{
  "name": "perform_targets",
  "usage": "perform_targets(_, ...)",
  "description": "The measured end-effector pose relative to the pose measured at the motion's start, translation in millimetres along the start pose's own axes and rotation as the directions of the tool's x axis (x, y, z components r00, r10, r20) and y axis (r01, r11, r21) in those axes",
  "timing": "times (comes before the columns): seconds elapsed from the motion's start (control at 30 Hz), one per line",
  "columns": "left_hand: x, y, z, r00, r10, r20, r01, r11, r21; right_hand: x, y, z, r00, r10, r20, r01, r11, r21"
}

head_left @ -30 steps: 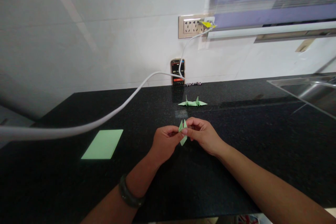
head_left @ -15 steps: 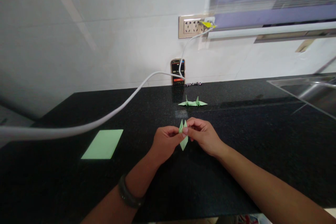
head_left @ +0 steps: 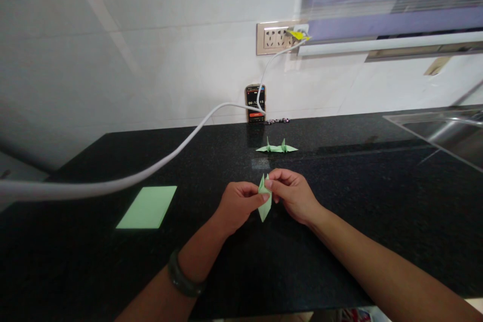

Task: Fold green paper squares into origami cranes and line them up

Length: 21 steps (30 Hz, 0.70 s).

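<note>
A small folded piece of light green paper (head_left: 265,204) is held upright over the black countertop (head_left: 339,221), its lower point hanging down. My left hand (head_left: 239,206) pinches its left side with thumb and fingertips. My right hand (head_left: 294,195) pinches its upper right tip. Both hands are closed on the paper. Two finished green paper cranes (head_left: 277,147) lie side by side farther back on the counter.
A stack of flat green paper sheets (head_left: 148,207) lies to the left. A phone (head_left: 255,102) showing a timer leans on the wall, with a white cable (head_left: 151,171) running from the wall socket (head_left: 275,37). A steel sink (head_left: 449,131) sits at the right.
The folded paper has swung lower and more of its bottom point shows beneath my fingers. My hands stay in nearly the same spot.
</note>
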<state>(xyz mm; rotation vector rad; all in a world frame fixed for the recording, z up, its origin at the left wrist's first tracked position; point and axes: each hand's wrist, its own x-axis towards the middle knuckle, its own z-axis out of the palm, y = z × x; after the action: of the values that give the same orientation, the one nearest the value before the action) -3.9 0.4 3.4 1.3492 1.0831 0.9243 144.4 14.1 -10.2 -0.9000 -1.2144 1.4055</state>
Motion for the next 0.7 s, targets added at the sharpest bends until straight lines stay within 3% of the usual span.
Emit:
perform_targets(0.37, 1, -7, 3.6, 0.998, -0.034, 0.052, 0.035, 0.999, -0.028, 7, -12, -4, 0.991, 0.01, -0.133, 0.013, 0.985, 0.17)
perform_targets(0.43, 2, -8, 3.3, 0.999, -0.032, 0.039, 0.033, 0.999, -0.04, 7, -13, -5, 0.996, 0.044, -0.073, -0.032, 0.988, 0.152)
perform_targets(0.57, 4, -10, 1.2, 0.999, 0.025, 0.03, -0.024, 0.999, -0.021, 4, -9, -5, 0.983, 0.077, 0.165, -0.08, 0.997, 0.014)
perform_targets(0.7, 5, -10, 0.8, 0.998, 0.047, 0.05, -0.048, 0.999, 0.002, 3, -6, -7, 0.97, 0.049, 0.237, -0.037, 0.998, -0.051)
